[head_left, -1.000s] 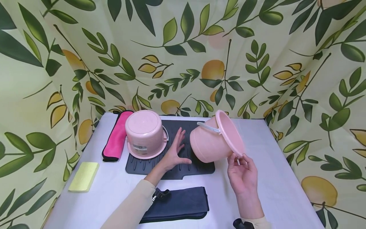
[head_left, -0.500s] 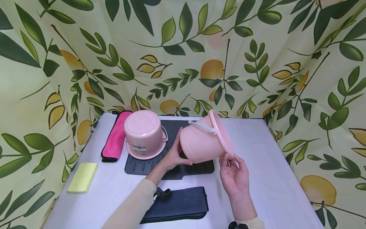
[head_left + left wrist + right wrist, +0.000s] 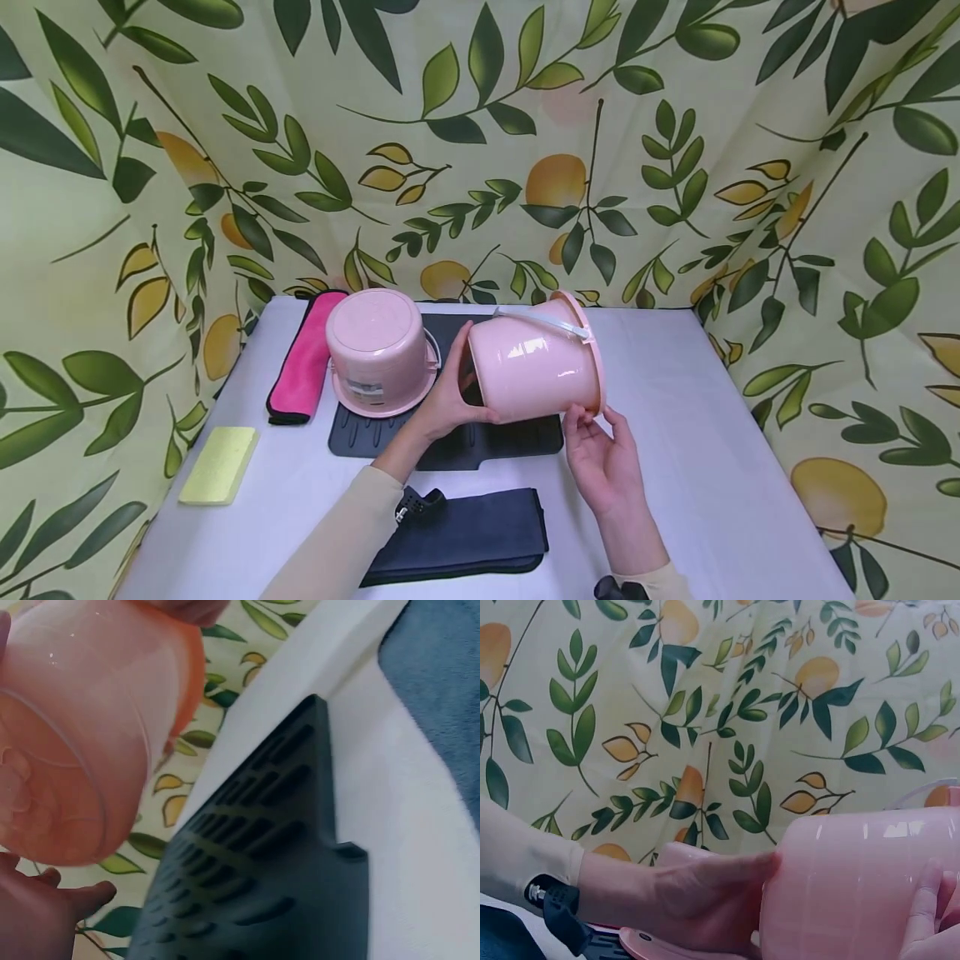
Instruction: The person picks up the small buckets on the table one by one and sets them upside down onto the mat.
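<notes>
A pink bucket [image 3: 536, 371] is held on its side above the dark ribbed mat [image 3: 360, 437], its base to the left and rim to the right. My left hand [image 3: 446, 396] grips it round the base, thumb on the near side. Under the rim, the curled fingers of my right hand [image 3: 609, 467] pinch the edge. The pale handle [image 3: 543, 321] lies along the bucket's upper side. In the right wrist view, the left thumb [image 3: 754, 866] touches the base edge of the bucket [image 3: 832, 892]. The left wrist view shows the round base of the bucket [image 3: 45, 795].
A second pink bucket [image 3: 378, 346] stands upside down on the mat's left part. Left of it lies a bright pink cloth [image 3: 309, 358], with a yellow sponge [image 3: 219, 465] nearer the front. A folded dark cloth [image 3: 480, 533] lies in front. Leaf-patterned fabric [image 3: 480, 167] surrounds the table.
My left hand has gone from open beside the bucket to gripping its base. The bucket has moved left and turned, its rim tipping further over. The right hand moved left with the rim.
</notes>
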{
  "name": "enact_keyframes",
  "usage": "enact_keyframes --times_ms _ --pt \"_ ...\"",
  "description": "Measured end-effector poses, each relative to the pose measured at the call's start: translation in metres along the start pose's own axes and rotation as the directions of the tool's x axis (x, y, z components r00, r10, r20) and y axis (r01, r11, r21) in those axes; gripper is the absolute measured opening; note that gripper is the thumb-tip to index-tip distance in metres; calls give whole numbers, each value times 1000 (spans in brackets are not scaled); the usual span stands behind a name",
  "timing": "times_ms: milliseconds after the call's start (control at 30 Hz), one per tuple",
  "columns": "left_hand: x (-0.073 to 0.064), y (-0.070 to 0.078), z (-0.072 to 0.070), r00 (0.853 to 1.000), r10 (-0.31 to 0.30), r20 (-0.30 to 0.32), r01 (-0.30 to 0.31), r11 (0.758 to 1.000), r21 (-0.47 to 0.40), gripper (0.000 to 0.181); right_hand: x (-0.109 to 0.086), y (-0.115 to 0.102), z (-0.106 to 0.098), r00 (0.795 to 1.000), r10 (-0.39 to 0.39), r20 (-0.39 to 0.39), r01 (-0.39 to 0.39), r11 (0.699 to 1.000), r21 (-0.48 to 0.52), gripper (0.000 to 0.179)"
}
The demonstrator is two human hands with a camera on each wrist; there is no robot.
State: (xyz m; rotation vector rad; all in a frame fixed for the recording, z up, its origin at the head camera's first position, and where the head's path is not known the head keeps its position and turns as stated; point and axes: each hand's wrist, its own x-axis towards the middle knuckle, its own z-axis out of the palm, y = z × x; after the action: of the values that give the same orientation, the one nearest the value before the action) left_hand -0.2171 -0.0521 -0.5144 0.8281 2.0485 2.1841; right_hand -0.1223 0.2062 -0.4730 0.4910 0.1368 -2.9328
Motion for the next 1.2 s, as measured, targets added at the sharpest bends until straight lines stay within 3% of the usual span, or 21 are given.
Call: enact_keyframes --times_ms 267,600,800,933,1033,1200 --pt "4 18 -3 999 -27 -33 32 986 164 138 6 4 -5 1000 9 2 -9 999 -50 51" --pt "15 37 -7 1000 24 -13 -18 944 329 129 16 4 -18 996 77 40 -72 992 -108 46" --pt "21 50 -7 1000 -2 -13 7 889 459 127 18 5 -25 994 105 36 -97 981 -171 46" --pt "24 55 -5 999 -29 -21 35 864 503 124 18 5 -27 996 85 28 -76 969 -236 40" --pt "25 58 -4 998 -44 -37 57 841 538 124 18 5 -28 998 52 26 -40 939 -343 37" --pt "27 65 -3 995 -49 -81 89 782 617 124 18 2 -28 999 -2 43 23 881 -473 31"
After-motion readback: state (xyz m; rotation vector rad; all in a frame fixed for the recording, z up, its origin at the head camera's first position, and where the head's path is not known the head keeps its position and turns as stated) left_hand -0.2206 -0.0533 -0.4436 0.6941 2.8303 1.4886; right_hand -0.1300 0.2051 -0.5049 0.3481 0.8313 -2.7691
